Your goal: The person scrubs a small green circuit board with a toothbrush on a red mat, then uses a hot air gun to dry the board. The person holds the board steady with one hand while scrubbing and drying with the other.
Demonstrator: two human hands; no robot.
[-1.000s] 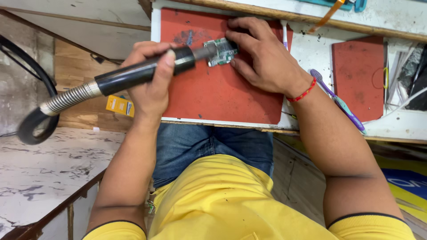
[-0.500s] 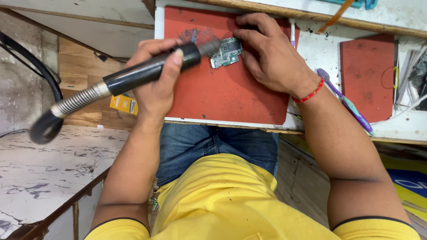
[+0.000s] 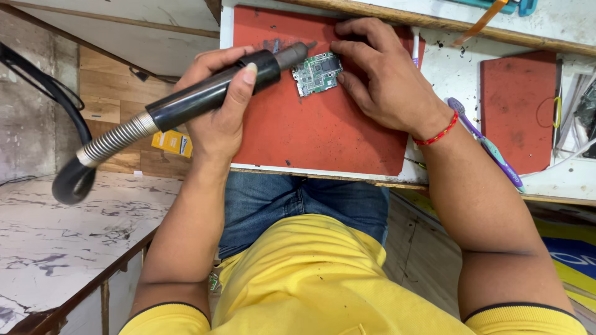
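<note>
Hose: a black hose (image 3: 37, 80) loops down at the far left and runs into a ribbed metal spring sleeve (image 3: 118, 139).
Tool: the sleeve feeds a black hot-air handpiece (image 3: 211, 90), held slanting up to the right, its metal nozzle (image 3: 292, 54) just over the left edge of the circuit board.
Left hand: the left hand (image 3: 217, 118) is wrapped round the handpiece barrel, thumb laid along the near side, fingers curled over the top.
Yellow box: a small yellow box (image 3: 171, 141) lies lower down, just left of that wrist.
Mat: a red work mat (image 3: 310, 133) covers the white bench (image 3: 453, 68) in front of the person.
Circuit board: a small green circuit board (image 3: 318, 72) lies flat on the far part of the mat, between the two hands.
Right hand: the right hand (image 3: 385, 80) rests on the mat, fingers spread, fingertips pressing the board's right and far edges; a red thread band (image 3: 437, 131) circles the wrist.
Brush: a purple and teal toothbrush (image 3: 487, 146) lies on the bench just right of that wrist.
Second mat: a smaller red mat (image 3: 515, 105) sits further right.
</note>
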